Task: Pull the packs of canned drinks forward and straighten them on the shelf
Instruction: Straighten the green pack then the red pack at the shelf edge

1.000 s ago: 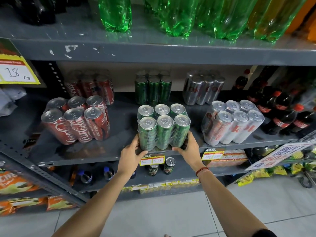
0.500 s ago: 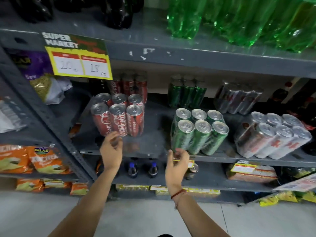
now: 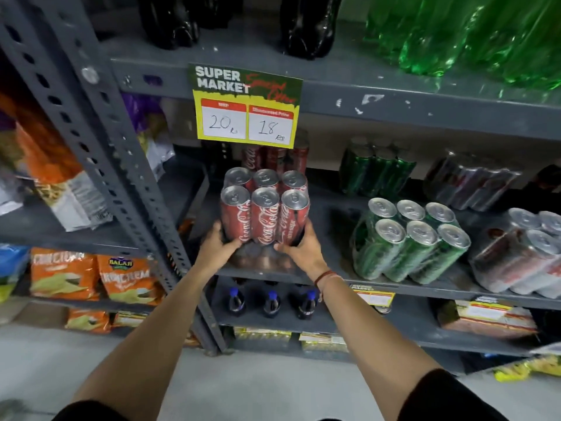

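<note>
A shrink-wrapped pack of red cola cans (image 3: 264,212) stands at the left of the grey shelf (image 3: 334,238), a little back from the front edge. My left hand (image 3: 217,249) grips its lower left corner and my right hand (image 3: 302,249) grips its lower right corner. A pack of green cans (image 3: 409,241) sits near the front edge in the middle, leaning. A pack of silver cans (image 3: 522,253) lies tilted at the right. Behind them, at the back, stand a second red pack (image 3: 274,156), a green pack (image 3: 376,171) and a silver pack (image 3: 470,180).
A yellow price sign (image 3: 246,106) hangs from the shelf above, just over the red pack. A perforated grey upright (image 3: 121,165) stands at the left, with snack bags (image 3: 94,275) beyond it. Small dark bottles (image 3: 271,302) sit on the shelf below. Large green bottles (image 3: 455,34) stand above.
Both hands left the green pack, moved left and closed on the front red cola pack. The view swung left with them.
</note>
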